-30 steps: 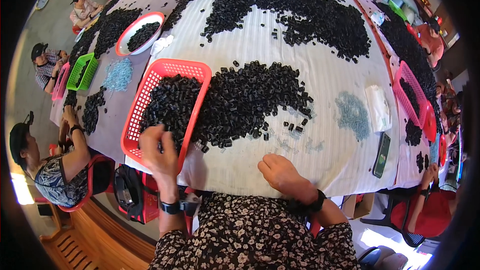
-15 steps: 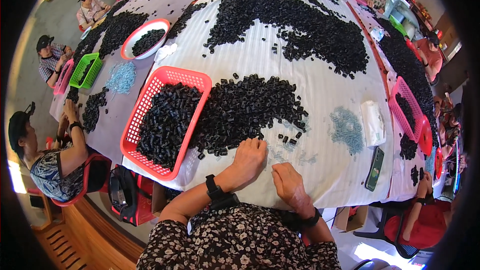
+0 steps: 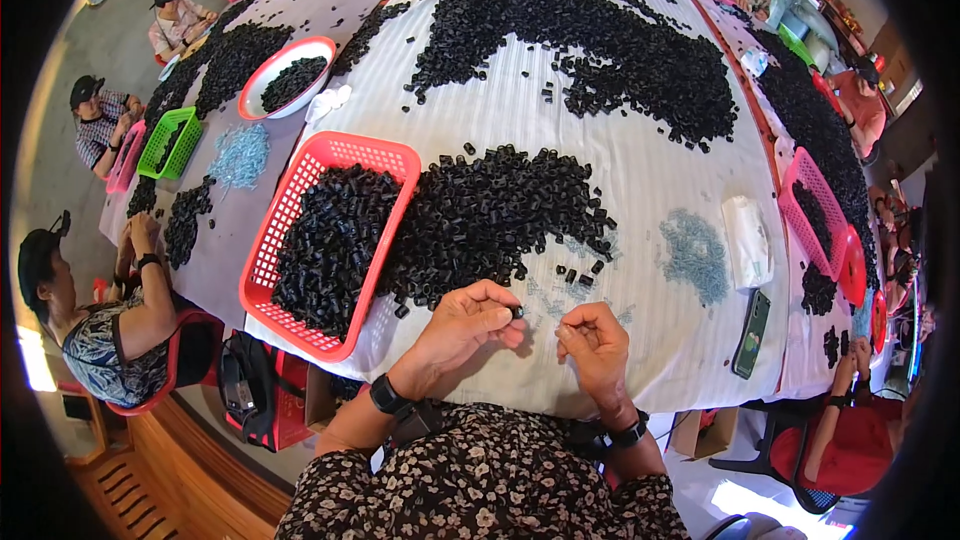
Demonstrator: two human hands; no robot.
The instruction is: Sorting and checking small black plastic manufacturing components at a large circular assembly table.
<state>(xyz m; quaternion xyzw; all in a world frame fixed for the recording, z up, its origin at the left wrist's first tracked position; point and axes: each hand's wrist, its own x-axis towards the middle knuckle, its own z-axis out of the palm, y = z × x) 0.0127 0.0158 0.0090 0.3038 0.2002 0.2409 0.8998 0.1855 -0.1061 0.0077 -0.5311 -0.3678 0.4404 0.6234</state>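
Note:
My left hand (image 3: 468, 332) pinches a small black plastic cylinder (image 3: 517, 311) between thumb and fingertips, just above the near edge of the white cloth. Beside it, apart by a small gap, my right hand (image 3: 597, 348) has thumb and fingers pressed together; what they hold, if anything, is too small to make out. A heap of the same black cylinders (image 3: 495, 220) lies beyond my left hand, and a few loose ones (image 3: 574, 278) lie ahead of my right. Thin clear bluish pieces (image 3: 545, 302) are scattered on the cloth between and beyond my hands.
Left of the heap stands a red basket (image 3: 258, 275) full of black cylinders. Rightward are a pile of bluish pieces (image 3: 694, 258), a white soft pack (image 3: 746, 243) and a phone (image 3: 751, 334). Other people (image 3: 105, 345) sit around the table, with a green basket (image 3: 172, 143) near them.
Both hands have lifted off the cloth and turned, showing their fingertips. A black cylinder now shows in my left hand; my right fingers have risen into a pinch.

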